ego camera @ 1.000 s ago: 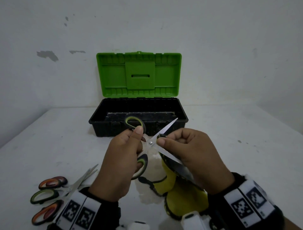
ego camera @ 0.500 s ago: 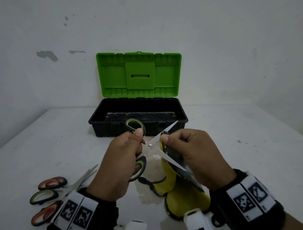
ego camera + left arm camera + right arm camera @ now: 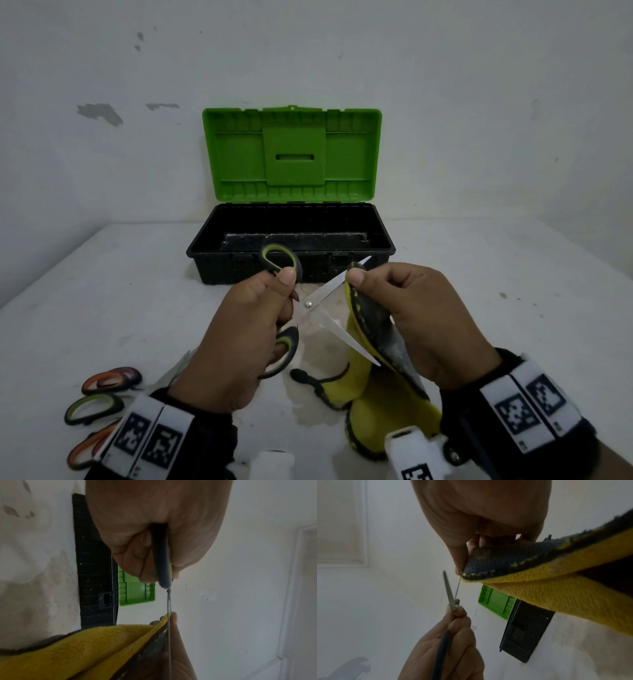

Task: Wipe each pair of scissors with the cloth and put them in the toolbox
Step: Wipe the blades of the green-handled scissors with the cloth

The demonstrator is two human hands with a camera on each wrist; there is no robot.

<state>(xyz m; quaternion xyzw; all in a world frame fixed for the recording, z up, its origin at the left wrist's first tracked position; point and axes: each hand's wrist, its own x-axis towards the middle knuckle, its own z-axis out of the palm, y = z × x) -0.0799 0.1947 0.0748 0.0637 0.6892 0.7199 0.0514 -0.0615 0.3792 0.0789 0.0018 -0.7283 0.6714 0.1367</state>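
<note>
Wiping step: left hand (image 3: 239, 342) grips the green-handled scissors (image 3: 310, 303), blades splayed, in front of the open toolbox (image 3: 291, 240); right hand (image 3: 411, 318) pinches the yellow cloth (image 3: 370, 315) over the far blade. Next: draw cloth to tip, do the near blade, then box it. Other pairs (image 3: 99, 401) wait near left on the worktop (image 3: 102, 308).

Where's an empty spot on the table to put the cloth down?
The table is bare to the right of the toolbox, and also left of it, behind the spare scissors. The near left corner is crowded with those scissors. The middle is taken: the left hand grips the open scissors, the right hand pinches the cloth.
</note>
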